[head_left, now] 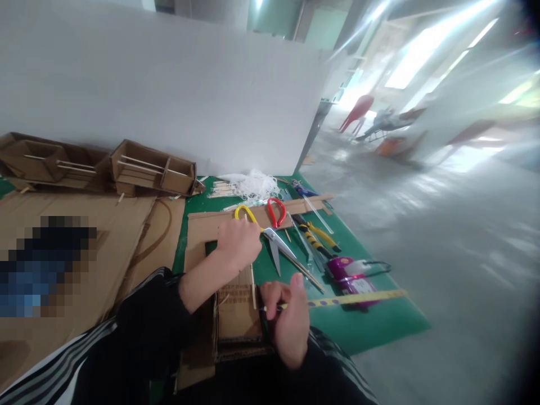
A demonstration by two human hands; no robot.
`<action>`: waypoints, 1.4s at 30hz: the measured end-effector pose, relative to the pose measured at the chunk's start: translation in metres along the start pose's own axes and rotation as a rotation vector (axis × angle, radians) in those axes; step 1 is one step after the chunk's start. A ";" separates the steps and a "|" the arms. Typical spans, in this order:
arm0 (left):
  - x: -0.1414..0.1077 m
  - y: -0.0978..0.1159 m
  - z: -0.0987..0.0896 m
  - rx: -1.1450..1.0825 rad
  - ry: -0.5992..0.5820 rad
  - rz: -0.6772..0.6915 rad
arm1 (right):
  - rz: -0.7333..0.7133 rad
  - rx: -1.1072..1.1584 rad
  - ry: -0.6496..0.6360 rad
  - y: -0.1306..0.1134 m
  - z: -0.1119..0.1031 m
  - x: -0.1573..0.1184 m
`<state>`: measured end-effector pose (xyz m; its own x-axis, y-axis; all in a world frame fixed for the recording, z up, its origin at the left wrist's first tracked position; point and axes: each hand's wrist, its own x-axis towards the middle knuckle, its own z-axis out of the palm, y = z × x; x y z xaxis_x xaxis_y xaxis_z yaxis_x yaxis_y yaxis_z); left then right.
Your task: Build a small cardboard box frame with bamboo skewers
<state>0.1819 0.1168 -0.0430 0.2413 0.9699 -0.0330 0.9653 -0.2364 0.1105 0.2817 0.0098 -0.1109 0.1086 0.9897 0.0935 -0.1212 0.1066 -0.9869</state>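
My left hand (239,242) is closed around a thin wooden stick (253,289), whose lower part runs down along a cardboard piece (238,318) in front of me. Close by on the right, my right hand (289,320) pinches a long, thin yellow stick with purple spots (358,298). Its short end points left toward the wooden stick, while the long end reaches out over the mat; motion blur hides its exact kind. Just beyond my left hand lie open scissors (273,239) with one yellow and one red handle.
On the green mat (379,332) lie yellow-and-black pliers (314,233), a purple glue gun (343,275), a cardboard strip (211,224) and a white stringy heap (255,185). Cardboard boxes (154,169) with sticks inside stand at the back left, before a white panel (169,84).
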 end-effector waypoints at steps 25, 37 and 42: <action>0.000 0.002 0.001 -0.002 -0.021 -0.019 | 0.014 -0.152 0.044 -0.009 0.002 0.002; 0.001 0.001 0.001 0.003 -0.018 -0.015 | 0.032 -0.122 0.026 -0.009 0.001 0.002; 0.001 0.001 0.001 0.003 -0.013 -0.009 | 0.043 -0.044 0.037 -0.004 -0.001 0.002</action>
<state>0.1832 0.1176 -0.0439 0.2340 0.9711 -0.0470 0.9678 -0.2280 0.1070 0.2836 0.0111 -0.1073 0.1412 0.9889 0.0471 -0.0828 0.0592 -0.9948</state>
